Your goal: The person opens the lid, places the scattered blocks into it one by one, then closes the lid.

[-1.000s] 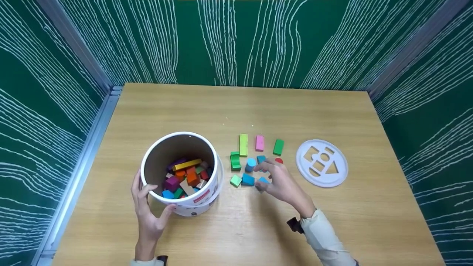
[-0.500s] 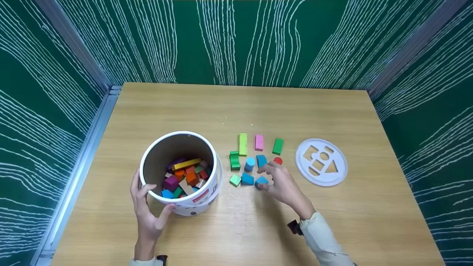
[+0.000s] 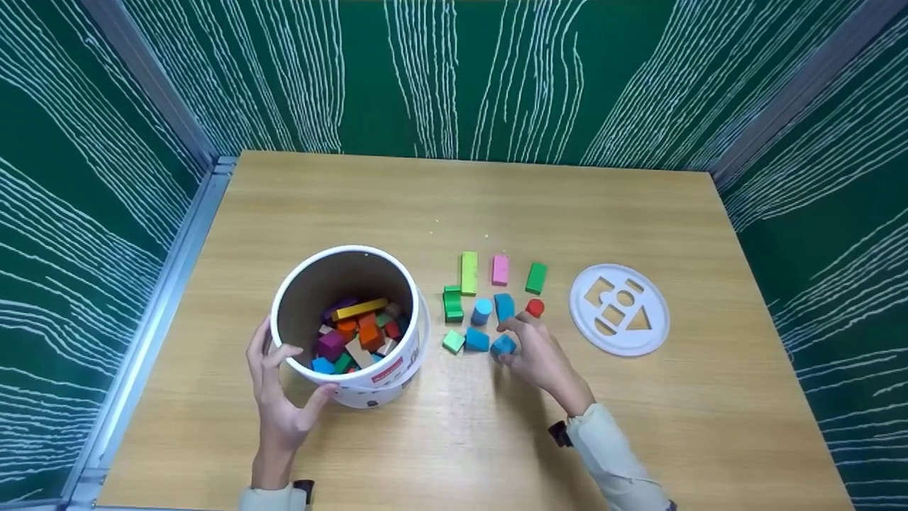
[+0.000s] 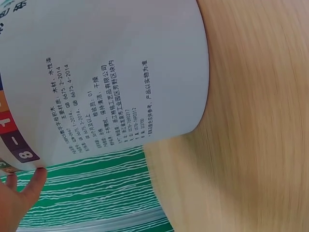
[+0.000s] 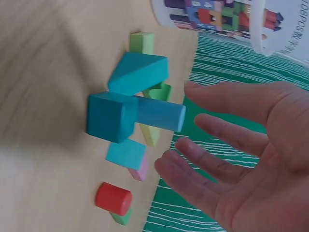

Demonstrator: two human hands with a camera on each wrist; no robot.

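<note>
My left hand point(image 3: 280, 397) grips the rim of a white bucket point(image 3: 372, 394) at its near left, with the thumb against the front. The bucket tilts toward me and contains several colored blocks point(image 3: 362, 333). Its printed side faces the left wrist view. My right hand point(image 3: 535, 358) hovers over the near end of a group of toy blocks, closest to a blue block point(image 3: 504, 345). In the right wrist view, its fingers point(image 5: 193, 186) are spread and apart from that block. Around it stand a blue wedge point(image 3: 477, 340), a light blue cylinder point(image 3: 482, 311), a blue block point(image 3: 504, 306) and a red cylinder point(image 3: 535, 307).
Farther back lie a yellow-green block point(image 3: 469, 273), a pink block point(image 3: 500, 270) and a green block point(image 3: 536, 277). A white lid point(image 3: 649, 342) with shaped holes lies flat on the right of the wooden table point(image 3: 440, 454). Green walls point(image 3: 624, 92) enclose the table.
My right hand has drawn back slightly, uncovering the blue block below it and the red cylinder. The left hand keeps its grip on the bucket.
</note>
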